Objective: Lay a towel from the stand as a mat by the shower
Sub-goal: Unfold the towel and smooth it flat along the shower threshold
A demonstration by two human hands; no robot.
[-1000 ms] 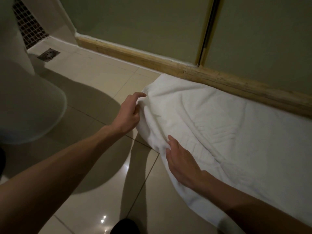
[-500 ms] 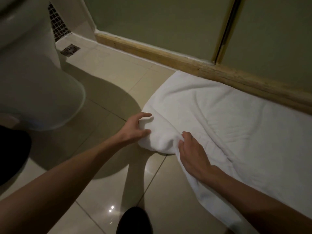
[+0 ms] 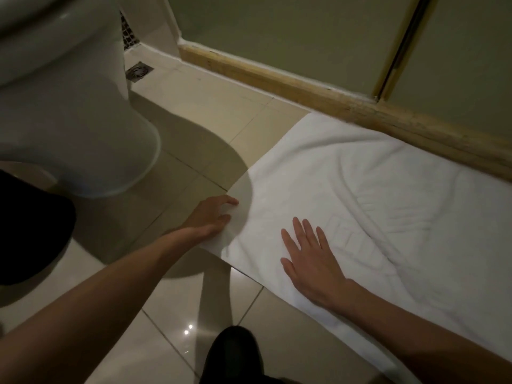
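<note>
Towel [image 3: 374, 189] — right hand [image 3: 310, 261] spread flat on it, left hand [image 3: 210, 217] at left edge, grip unclear; we'd best smooth creases rightward

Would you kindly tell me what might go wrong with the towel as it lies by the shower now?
1. Creases run across the towel beyond the flat right hand; left unsmoothed, they may catch a foot.
2. The floor tiles look glossy, so the towel could slide when stepped on.
3. The left hand is at the towel's left edge; a tug there might pull it askew from the shower sill.
</note>
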